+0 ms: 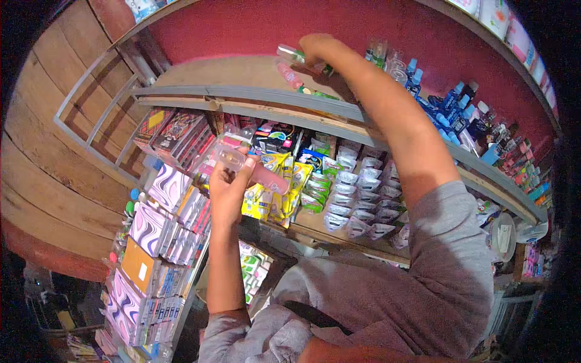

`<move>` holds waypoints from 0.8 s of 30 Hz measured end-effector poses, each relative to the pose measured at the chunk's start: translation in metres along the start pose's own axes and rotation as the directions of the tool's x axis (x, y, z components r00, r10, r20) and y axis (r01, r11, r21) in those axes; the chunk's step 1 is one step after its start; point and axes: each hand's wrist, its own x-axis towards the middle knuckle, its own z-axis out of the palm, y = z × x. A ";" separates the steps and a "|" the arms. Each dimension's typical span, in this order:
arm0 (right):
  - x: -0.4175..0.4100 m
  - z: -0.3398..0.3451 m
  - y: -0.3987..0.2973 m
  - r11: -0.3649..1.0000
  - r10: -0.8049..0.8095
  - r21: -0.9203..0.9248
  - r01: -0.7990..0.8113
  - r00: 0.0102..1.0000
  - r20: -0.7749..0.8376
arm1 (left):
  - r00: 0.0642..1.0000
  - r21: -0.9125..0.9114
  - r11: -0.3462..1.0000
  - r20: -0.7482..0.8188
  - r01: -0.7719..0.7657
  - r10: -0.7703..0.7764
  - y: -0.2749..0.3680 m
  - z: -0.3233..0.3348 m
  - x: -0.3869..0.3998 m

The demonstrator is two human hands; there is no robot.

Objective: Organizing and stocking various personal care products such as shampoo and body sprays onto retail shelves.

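Observation:
My left hand [231,186] grips a pink bottle with a clear cap [270,178], tilted in front of the middle shelf. My right hand [317,52] reaches over the upper shelf board [218,75] with its fingers around a green bottle with a clear cap [290,53]; the grip is partly hidden and blurred. Beneath that hand a pink bottle [289,75] lies on the board, and a green bottle [324,95] lies close to the shelf's front rail, partly in shadow.
Blue spray bottles [454,102] and other small bottles crowd the upper shelf's right part. Below are yellow packets [290,181], rows of sachets [347,190] and boxes [177,136]. Stacked notebooks [147,227] stand at the left, near a metal frame [91,131]. A metal rail [254,96] edges the upper shelf.

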 end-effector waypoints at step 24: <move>-0.175 0.053 -0.119 0.051 -0.067 0.968 0.244 0.968 -0.240 | 0.990 -0.200 0.970 0.006 -0.136 0.140 0.009 0.003 0.016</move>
